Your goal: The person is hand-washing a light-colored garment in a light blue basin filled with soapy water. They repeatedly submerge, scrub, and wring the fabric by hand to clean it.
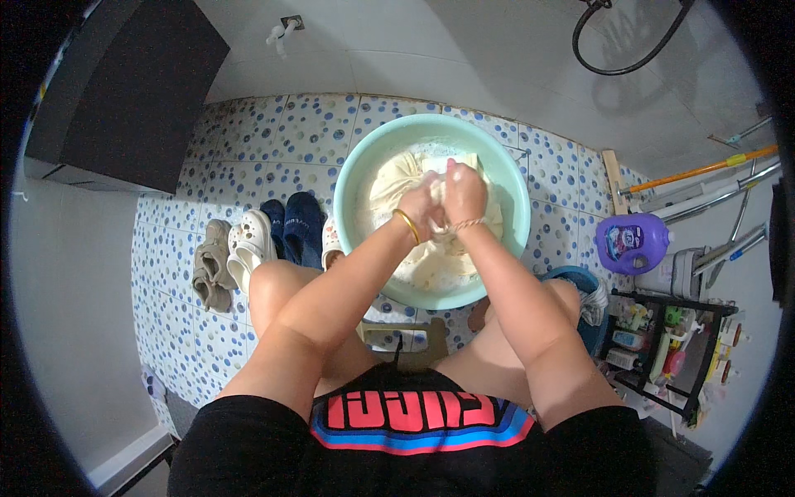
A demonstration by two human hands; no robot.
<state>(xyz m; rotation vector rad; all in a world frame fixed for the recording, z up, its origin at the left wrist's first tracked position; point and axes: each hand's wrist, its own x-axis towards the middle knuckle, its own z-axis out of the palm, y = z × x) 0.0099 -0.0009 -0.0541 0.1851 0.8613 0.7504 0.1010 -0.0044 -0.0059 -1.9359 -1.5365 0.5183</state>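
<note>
A pale green basin (351, 195) stands on the floor before me, holding sudsy water and a cream-coloured cloth garment (393, 184). Both my hands are over the middle of it, close together. My left hand (421, 205), below a gold bangle, is closed on a fold of the wet garment. Beside it my right hand (464, 195), with a braided cord at the wrist, is curled shut on the same garment. Foam clings to the fingers, and the exact grip between the hands is partly hidden. The rest of the garment spreads around them in the basin.
Left of the basin stand grey-brown shoes (214, 265), white clogs (251, 240) and dark blue slippers (303, 229). A purple detergent jug (633, 243), a blue bucket (590, 330) with cloth and a black rack (662, 348) are at right. Poles (696, 171) lean by the wall.
</note>
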